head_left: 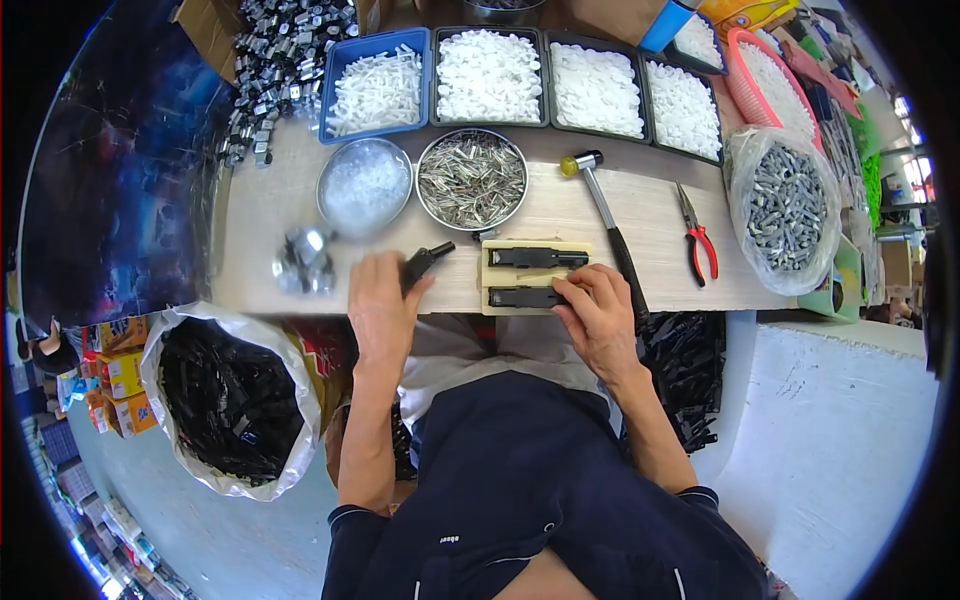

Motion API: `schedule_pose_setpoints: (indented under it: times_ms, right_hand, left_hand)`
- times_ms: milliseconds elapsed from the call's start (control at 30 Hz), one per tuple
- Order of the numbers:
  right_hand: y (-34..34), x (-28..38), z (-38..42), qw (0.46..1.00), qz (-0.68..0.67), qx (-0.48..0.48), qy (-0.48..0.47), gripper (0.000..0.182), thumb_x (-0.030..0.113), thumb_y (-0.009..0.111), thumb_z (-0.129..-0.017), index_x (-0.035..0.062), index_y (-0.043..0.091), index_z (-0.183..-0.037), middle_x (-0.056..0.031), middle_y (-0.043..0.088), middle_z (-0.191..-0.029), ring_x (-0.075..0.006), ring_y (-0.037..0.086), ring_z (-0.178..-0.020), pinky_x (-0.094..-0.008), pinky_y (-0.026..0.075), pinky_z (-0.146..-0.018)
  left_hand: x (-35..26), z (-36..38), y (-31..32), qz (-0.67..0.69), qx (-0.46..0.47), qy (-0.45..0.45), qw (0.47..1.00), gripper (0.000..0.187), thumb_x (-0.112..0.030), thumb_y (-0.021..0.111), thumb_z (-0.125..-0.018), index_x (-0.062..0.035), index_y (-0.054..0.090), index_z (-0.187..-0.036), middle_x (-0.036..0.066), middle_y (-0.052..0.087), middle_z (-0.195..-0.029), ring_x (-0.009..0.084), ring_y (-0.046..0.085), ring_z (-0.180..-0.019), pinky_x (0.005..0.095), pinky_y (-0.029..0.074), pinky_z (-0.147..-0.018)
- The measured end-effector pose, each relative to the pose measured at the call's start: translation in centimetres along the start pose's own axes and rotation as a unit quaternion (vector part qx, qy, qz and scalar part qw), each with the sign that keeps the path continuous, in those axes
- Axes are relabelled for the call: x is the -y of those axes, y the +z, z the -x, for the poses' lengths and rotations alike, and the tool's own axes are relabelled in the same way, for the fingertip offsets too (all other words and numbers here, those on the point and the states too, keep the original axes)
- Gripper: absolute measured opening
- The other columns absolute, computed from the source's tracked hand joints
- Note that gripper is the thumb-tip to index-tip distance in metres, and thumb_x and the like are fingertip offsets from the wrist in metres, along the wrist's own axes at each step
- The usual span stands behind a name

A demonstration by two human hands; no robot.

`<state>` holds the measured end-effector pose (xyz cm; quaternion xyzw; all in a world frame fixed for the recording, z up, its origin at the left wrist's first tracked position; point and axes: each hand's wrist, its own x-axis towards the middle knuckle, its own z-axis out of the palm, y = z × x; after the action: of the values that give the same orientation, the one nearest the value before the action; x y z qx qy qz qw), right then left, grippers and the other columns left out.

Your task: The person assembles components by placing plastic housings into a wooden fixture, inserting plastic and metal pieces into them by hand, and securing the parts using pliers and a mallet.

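My left hand (pixel 381 308) holds a small black part (pixel 424 263) between thumb and fingers, tilted up to the right, left of the fixture. My right hand (pixel 598 315) has its thumb and fingertips pressed on the right end of the lower black part (pixel 522 297), which lies in a cream fixture (pixel 535 277). An upper black part (pixel 535 258) lies in the same fixture, just beyond my right fingertips. Left of my left hand, some shiny metal pieces (pixel 304 262) look blurred.
A bowl of metal pins (pixel 472 180) and a bowl of clear pieces (pixel 364 187) stand behind the fixture. A hammer (pixel 609 215) and red-handled pliers (pixel 698 235) lie to the right. Trays of white parts (pixel 489 78) line the back. A sack of black parts (pixel 232 400) stands lower left.
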<state>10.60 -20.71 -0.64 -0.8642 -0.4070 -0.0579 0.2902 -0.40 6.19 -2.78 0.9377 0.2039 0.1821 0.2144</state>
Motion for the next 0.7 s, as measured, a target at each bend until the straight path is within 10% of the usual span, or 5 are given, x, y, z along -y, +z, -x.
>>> schedule_pose_setpoints:
  times_ms: [700]
  right_hand:
    - [-1.6, -1.6, 2.5, 0.988, -0.019, -0.085, 0.127, 0.039, -0.001, 0.073, -0.083, 0.0016, 0.067, -0.121, -0.017, 0.063, -0.115, -0.0349, 0.06, -0.107, -0.0424, 0.05, -0.092]
  left_hand:
    - [-1.7, 0.0, 0.5, 0.103, -0.081, 0.156, 0.979, 0.038, -0.01, 0.084, -0.075, -0.0013, 0.067, -0.108, 0.015, 0.065, -0.116, 0.039, 0.059, -0.117, 0.0486, 0.048, -0.099]
